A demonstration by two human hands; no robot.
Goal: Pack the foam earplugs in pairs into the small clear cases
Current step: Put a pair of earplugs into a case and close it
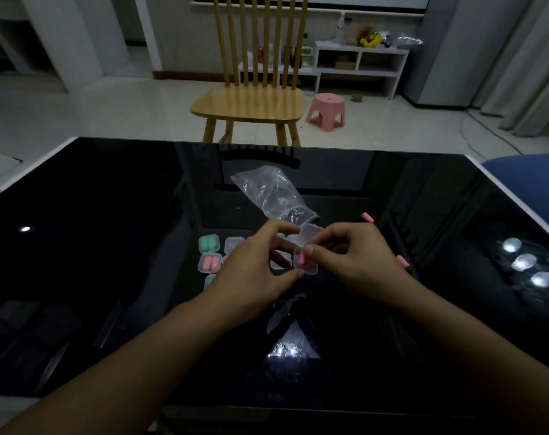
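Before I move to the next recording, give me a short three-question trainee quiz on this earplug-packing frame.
1. True or false: the open clear case is held above the table by both hands.
2. Which colour is the earplug going into the held case? A green, B pink, C yellow.
3. Fill in: loose pink earplugs lie on the person's ____ side of the table.

Key:
1. True: the left hand and right hand both pinch it.
2. B. The green pair already sits in a closed case at the left.
3. Right; another lies at.
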